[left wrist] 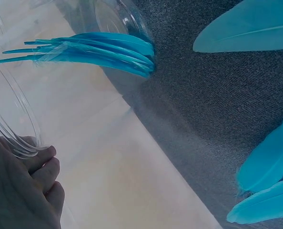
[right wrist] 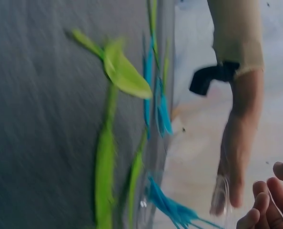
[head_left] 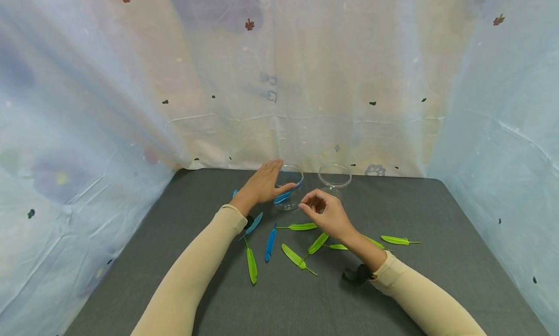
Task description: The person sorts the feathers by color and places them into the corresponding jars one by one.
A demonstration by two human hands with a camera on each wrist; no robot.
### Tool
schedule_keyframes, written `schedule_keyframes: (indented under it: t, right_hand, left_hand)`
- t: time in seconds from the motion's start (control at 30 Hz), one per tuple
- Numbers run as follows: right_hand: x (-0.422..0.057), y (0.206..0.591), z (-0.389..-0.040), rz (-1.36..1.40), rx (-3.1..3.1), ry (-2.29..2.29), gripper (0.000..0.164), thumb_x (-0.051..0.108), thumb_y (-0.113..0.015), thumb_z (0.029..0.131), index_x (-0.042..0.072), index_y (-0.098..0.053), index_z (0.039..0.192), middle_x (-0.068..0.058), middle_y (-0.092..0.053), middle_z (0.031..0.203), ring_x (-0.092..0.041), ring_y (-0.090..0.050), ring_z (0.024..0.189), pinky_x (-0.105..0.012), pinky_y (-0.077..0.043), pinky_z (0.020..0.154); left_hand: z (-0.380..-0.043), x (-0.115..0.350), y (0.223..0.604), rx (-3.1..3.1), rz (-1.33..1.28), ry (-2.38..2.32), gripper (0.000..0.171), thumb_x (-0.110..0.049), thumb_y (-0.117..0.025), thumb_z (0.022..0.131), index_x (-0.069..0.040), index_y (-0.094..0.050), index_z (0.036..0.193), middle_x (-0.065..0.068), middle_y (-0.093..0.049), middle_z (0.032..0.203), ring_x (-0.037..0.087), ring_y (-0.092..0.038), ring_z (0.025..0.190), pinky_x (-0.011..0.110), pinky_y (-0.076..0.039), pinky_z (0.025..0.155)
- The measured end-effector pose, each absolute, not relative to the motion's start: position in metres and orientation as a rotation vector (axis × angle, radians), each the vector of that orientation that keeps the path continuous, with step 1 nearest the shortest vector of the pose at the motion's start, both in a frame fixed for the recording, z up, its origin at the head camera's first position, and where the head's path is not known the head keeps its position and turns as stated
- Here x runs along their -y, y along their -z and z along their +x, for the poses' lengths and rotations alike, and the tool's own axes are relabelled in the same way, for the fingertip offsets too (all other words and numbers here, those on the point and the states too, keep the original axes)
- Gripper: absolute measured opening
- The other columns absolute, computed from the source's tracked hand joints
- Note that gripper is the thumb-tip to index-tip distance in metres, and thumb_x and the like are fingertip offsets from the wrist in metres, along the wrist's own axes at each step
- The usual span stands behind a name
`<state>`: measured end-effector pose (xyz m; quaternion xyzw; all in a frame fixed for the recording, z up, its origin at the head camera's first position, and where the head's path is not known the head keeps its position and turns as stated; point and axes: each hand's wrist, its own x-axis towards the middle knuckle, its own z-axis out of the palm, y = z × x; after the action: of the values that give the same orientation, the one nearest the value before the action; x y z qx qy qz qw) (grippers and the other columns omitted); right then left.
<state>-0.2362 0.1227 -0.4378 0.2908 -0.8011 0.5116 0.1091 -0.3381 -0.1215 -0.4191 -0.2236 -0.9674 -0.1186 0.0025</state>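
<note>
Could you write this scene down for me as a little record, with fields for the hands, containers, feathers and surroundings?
Left hand: the left hand holds the rim of the left jar
Right hand: the right hand is near that jar, fingers curled; whether they hold anything is unclear
Left jar contents: a bunch of blue feathers
Other container: right jar, clear, upright
Loose on table: green feathers and blue ones
Surface: dark grey table
Backdrop: pale patterned curtain
</note>
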Motion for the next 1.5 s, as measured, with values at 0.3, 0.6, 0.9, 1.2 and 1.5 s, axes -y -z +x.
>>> schedule_keyframes:
  t: [0.3,0.6,0.9,1.2,1.5]
  right_hand:
    - [-0.104,0.458,-0.217,0.964,2.482,-1.481,0.006,0.015,-0.078,0.101,0.013,-0.075,0.105,0.003,-0.070,0.090,-0.010,-0.057,0.066,-0.026,-0.051,0.057]
    - [-0.089,0.468,-0.208,1.216,2.600,-1.325,0.013,0.016,-0.077,0.102,0.007,-0.077,0.112,0.001,-0.072,0.102,-0.006,-0.059,0.074,-0.024,-0.055,0.066]
    - [-0.077,0.468,-0.209,1.515,2.754,-0.897,0.031,0.021,-0.076,0.104,0.009,-0.075,0.132,-0.004,-0.071,0.122,-0.018,-0.062,0.099,-0.030,-0.054,0.088]
    - [-0.070,0.466,-0.204,1.637,2.853,-0.637,0.045,0.030,-0.075,0.104,0.012,-0.069,0.144,-0.005,-0.061,0.151,-0.021,-0.054,0.141,-0.045,-0.043,0.122]
    - [-0.077,0.464,-0.203,1.700,2.840,-0.698,0.031,0.029,-0.073,0.106,0.011,-0.077,0.130,-0.004,-0.067,0.141,-0.021,-0.057,0.130,-0.035,-0.052,0.111]
  left_hand:
    - [-0.339,0.122,0.420,3.024,-0.712,0.377,0.104,-0.078,-0.042,0.104,-0.006,-0.011,0.173,0.013,-0.014,0.180,0.029,-0.012,0.167,0.039,-0.003,0.137]
    - [-0.339,0.123,0.420,3.022,-0.723,0.389,0.105,-0.079,-0.042,0.104,-0.007,-0.011,0.174,0.013,-0.014,0.180,0.029,-0.012,0.167,0.037,-0.002,0.137]
    - [-0.338,0.123,0.419,3.024,-0.725,0.363,0.105,-0.080,-0.040,0.104,-0.007,-0.010,0.174,0.012,-0.013,0.180,0.028,-0.011,0.167,0.042,-0.004,0.137]
    - [-0.336,0.123,0.419,3.030,-0.719,0.359,0.105,-0.080,-0.040,0.104,-0.008,-0.009,0.174,0.012,-0.012,0.180,0.027,-0.010,0.167,0.043,-0.004,0.137]
    - [-0.336,0.122,0.418,3.033,-0.718,0.372,0.104,-0.079,-0.041,0.104,-0.008,-0.010,0.174,0.011,-0.012,0.180,0.027,-0.010,0.167,0.042,-0.004,0.137]
